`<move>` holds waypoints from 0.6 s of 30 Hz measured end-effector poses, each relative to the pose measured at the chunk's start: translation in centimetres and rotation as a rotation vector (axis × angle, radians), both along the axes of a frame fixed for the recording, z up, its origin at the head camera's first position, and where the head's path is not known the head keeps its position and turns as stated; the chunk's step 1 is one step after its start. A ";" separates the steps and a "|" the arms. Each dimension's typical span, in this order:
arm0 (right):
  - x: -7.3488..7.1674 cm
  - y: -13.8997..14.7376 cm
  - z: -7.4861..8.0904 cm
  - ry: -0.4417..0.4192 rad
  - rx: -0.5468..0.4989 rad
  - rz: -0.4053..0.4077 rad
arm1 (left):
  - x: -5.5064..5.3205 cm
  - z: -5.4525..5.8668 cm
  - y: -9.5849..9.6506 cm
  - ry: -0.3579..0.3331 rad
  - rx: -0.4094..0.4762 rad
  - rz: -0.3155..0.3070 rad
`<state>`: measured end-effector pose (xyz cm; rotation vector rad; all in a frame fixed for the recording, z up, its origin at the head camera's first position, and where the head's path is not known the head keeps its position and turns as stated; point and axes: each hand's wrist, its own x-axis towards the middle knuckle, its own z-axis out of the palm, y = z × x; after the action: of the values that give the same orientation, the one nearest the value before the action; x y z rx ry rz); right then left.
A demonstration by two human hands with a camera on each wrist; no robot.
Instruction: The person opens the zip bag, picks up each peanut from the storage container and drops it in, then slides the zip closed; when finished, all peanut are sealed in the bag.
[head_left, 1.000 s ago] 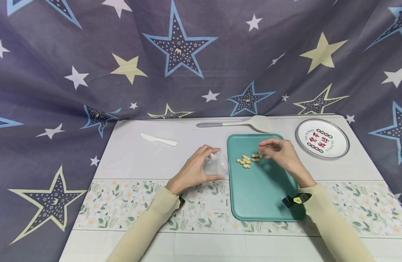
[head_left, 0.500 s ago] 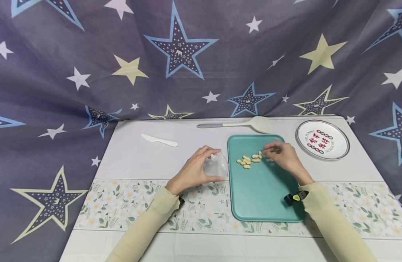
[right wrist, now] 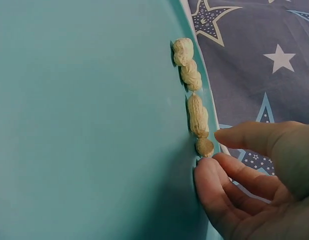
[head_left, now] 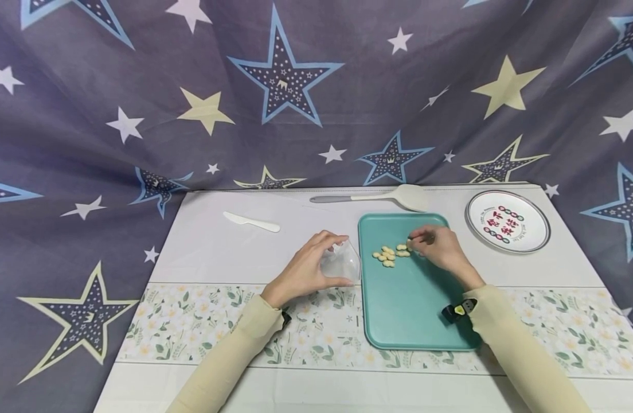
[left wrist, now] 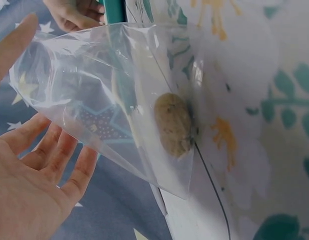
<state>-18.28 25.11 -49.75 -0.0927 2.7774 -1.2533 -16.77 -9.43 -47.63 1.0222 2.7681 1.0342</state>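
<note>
My left hand (head_left: 307,267) holds a clear plastic bag (head_left: 342,264) at the tray's left side, thumb and fingers spread around its mouth. One peanut (left wrist: 173,125) lies in the bottom of the bag in the left wrist view. My right hand (head_left: 440,249) is low over the upper part of the green tray (head_left: 417,321). In the right wrist view its thumb and fingertips pinch at the end peanut (right wrist: 204,147) of a row. Several more peanuts (head_left: 387,256) lie on the tray to the left of that hand.
A white plastic knife (head_left: 251,222) lies at the back left. Behind the tray is a spatula (head_left: 410,197) with a grey handle. A white plate (head_left: 508,221) with red characters stands at the back right. A star-patterned cloth hangs behind the table.
My right hand first draws slightly right, then comes back left and down onto the end peanut. The left hand and the bag stay in place.
</note>
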 end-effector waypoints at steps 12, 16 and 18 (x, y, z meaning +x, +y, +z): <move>-0.1 -0.3 -0.4 0.049 0.037 -0.008 | 0.1 0.1 0.1 0.005 -0.008 0.001; -0.2 -0.5 -0.5 0.053 0.048 -0.003 | 0.1 0.1 0.1 0.008 -0.008 -0.007; -0.2 -0.6 -0.5 0.060 0.047 0.001 | 0.0 0.1 0.2 0.012 -0.009 -0.011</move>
<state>-18.45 24.53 -50.21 -0.1308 2.8549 -1.2034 -16.73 -9.25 -47.57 1.0447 2.7706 1.0171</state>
